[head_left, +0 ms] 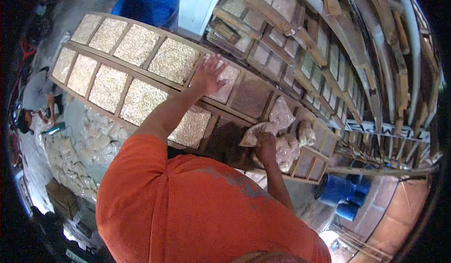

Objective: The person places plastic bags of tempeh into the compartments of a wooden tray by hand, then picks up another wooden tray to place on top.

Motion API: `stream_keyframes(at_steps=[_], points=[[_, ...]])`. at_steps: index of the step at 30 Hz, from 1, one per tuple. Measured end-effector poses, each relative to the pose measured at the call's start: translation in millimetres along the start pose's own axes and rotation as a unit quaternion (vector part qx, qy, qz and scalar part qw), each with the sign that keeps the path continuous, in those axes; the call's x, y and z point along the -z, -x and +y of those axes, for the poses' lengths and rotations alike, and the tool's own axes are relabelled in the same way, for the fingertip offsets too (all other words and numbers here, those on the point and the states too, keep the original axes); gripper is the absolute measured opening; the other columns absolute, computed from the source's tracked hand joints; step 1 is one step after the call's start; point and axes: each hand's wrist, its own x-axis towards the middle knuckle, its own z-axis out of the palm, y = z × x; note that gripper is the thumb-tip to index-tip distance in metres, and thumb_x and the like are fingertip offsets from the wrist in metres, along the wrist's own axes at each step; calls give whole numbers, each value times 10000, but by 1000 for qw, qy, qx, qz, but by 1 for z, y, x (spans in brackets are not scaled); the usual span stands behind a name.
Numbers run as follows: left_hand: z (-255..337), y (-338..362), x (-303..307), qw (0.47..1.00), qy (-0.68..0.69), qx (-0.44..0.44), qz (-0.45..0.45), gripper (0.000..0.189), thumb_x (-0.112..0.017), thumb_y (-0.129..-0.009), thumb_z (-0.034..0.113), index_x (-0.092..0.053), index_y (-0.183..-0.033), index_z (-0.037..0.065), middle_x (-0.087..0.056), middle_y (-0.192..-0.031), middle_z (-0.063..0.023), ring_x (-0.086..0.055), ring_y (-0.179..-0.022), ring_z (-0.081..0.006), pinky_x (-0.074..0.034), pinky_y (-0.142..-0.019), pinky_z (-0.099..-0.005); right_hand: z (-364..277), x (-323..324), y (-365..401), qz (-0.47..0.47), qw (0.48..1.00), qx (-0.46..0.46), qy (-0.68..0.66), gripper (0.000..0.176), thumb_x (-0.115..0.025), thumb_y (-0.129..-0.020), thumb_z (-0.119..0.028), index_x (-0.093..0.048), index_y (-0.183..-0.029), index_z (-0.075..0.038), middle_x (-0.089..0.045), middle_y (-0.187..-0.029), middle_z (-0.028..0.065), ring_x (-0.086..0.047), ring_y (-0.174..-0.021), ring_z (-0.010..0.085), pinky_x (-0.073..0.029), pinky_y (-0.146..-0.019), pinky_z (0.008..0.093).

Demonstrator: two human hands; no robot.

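A long wooden divided tray point(181, 87) runs across in front of me, with two rows of compartments. Pale grains or beans point(136, 45) fill the compartments on the left side in a level layer. My left hand point(206, 76) lies spread over one of these filled compartments in the far row, fingers apart. On the right, my right hand point(266, 146) grips a clear plastic bag point(255, 135) of pale contents; its fingertips are partly hidden. More filled plastic bags point(283, 115) are bunched around it on the tray. Dark-bottomed compartments point(251, 94) lie between the two hands.
A blue barrel point(149, 4) stands behind the tray. Wooden racks point(282, 51) with stacked trays rise at the right. Several blue drums point(334, 189) sit at lower right. Filled bags point(70, 162) cover the floor at left, near another person point(40, 91).
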Motion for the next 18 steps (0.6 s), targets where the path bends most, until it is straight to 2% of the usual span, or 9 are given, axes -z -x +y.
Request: stream_keyframes(at_steps=[2, 3, 4, 6, 7, 11, 13, 17, 18], points=[[2, 4, 6, 998, -29, 26, -50, 793, -403, -1006, 714, -414, -1612, 202, -184, -1732, -199, -117, -1608, -386, -61, -1273, -599, -15, -6, -5, 12, 997, -33, 67, 553, -683, -759, -70, -652, -1311, -81, -606, -1344, 170, -527, -1244, 425, -377, -1139, 529], [11, 2, 8, 996, 11, 59, -60, 821, -398, -1014, 701, -386, -1622, 150, -174, -1734, -203, -104, -1612, -380, -60, -1277, -590, -28, -14, -4, 56, 992, -74, 87, 667, -695, -775, -91, -563, -1429, -85, -524, -1421, 230, -467, -1307, 460, -350, -1155, 546], [18, 4, 7, 997, 14, 61, -55, 821, -398, -1014, 701, -386, -1622, 150, -174, -1734, -203, -104, -1612, -380, -60, -1277, -590, -45, -26, -2, 56, 992, -71, 92, 667, -695, -775, -91, -563, -1429, -85, -524, -1421, 230, -467, -1307, 460, -350, -1155, 546], [32, 9, 3, 999, 15, -3, -37, 821, -337, -1031, 698, -333, -1646, 155, -134, -1745, -194, -81, -1621, -356, -40, -1284, -572, -73, -48, 3, 188, 939, -270, 100, 755, -692, -815, -117, -448, -1530, -101, -416, -1478, 300, -394, -1360, 503, -323, -1163, 579], [43, 14, 35, 989, -41, 11, -140, 827, -336, -1031, 701, -267, -1670, 180, -104, -1753, -176, -79, -1624, -333, -23, -1283, -578, -77, -54, 11, 194, 933, -302, 24, 808, -755, -842, -205, -396, -1561, -116, -357, -1496, 333, -332, -1399, 535, -305, -1161, 601], [37, 12, 39, 979, -35, 35, -196, 822, -338, -1034, 692, -223, -1682, 200, -88, -1757, -165, -76, -1625, -327, -6, -1280, -589, -69, -49, 43, 176, 938, -299, 3, 854, -827, -813, -290, -423, -1548, -128, -408, -1481, 303, -377, -1381, 513, -314, -1156, 590], [28, 12, 39, 985, -30, 15, -169, 821, -329, -1035, 693, -206, -1686, 208, -69, -1761, -157, -55, -1627, -329, 5, -1274, -601, -36, -49, 56, 136, 969, -198, 52, 862, -866, -784, -324, -464, -1524, -141, -482, -1444, 258, -447, -1337, 480, -346, -1135, 583], [43, -6, 34, 979, 19, 48, -199, 805, -357, -1035, 682, -284, -1666, 188, -155, -1743, -184, -111, -1619, -350, -46, -1281, -582, -6, -24, 68, 117, 983, -135, 40, 751, -850, -787, -247, -545, -1467, -151, -558, -1382, 193, -516, -1275, 426, -413, -1088, 551], [37, -12, 30, 993, 25, 28, -109, 790, -426, -1017, 665, -365, -1619, 158, -251, -1694, -222, -219, -1572, -392, -130, -1259, -606, 1, -21, 68, 115, 983, -136, 43, 751, -850, -787, -247, -545, -1467, -151, -558, -1382, 193, -516, -1275, 426, -413, -1088, 551]])
